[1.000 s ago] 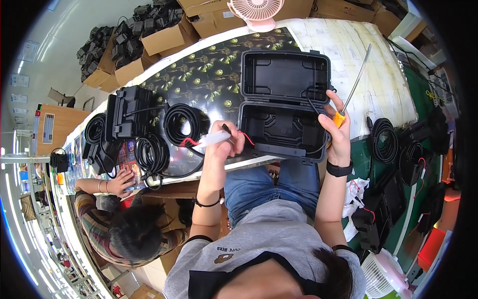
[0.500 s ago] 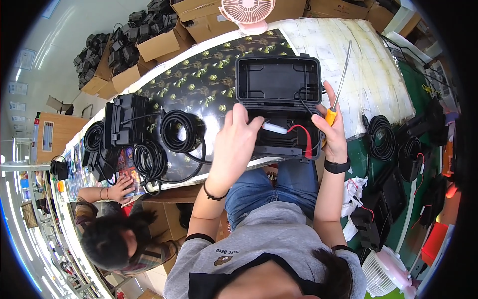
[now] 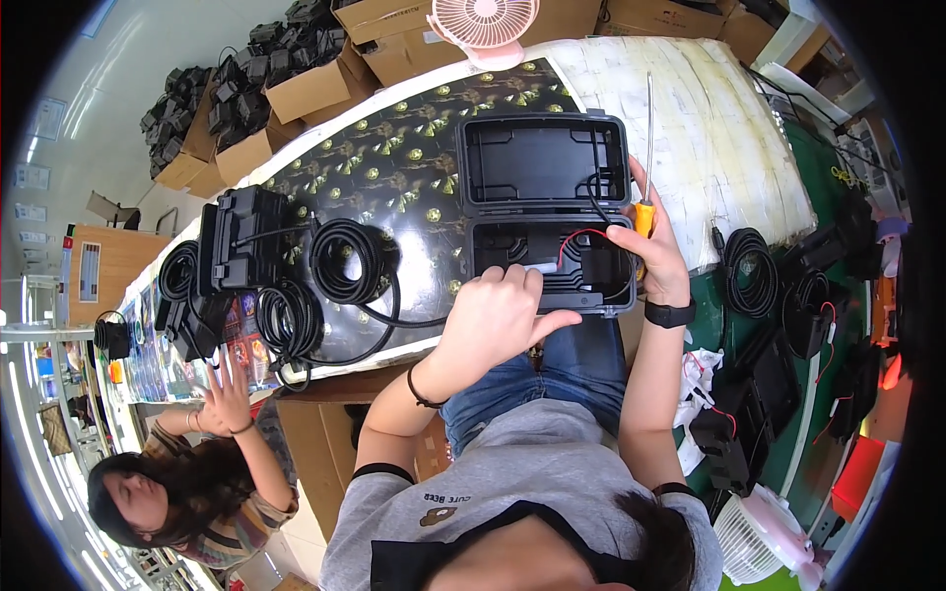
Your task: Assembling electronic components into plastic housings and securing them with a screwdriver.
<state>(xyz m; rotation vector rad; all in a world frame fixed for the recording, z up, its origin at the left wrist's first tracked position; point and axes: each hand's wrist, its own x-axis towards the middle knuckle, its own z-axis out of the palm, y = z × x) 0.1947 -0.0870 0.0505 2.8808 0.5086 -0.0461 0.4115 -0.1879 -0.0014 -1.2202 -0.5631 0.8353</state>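
Observation:
An open black plastic case [image 3: 547, 165] lies at the table's front edge, its lid tipped back. Over its lower half is my left hand [image 3: 493, 320], fingers bent down inside and touching a white tube-shaped piece [image 3: 542, 267]; the thumb sticks out away from them. A thin red wire [image 3: 581, 231] arches from that piece toward the case's right side. My right hand [image 3: 662, 258] grips a screwdriver [image 3: 644, 219] with an orange handle, its shaft pointing away from me. The same hand steadies the case's right edge, the thumb over the rim.
Coiled black cables [image 3: 350, 261] and a closed black case [image 3: 251, 236] sit to the left. Another coil [image 3: 751, 276] and opened cases [image 3: 769, 394] lie right. A pink fan [image 3: 485, 25] stands at the back. A co-worker [image 3: 187, 483] sits lower left, hands raised.
My left hand has lowered toward me, its thumb spreading, and the white piece now lies down in the case. The screwdriver has swung more upright. The co-worker's hand has lifted off the table.

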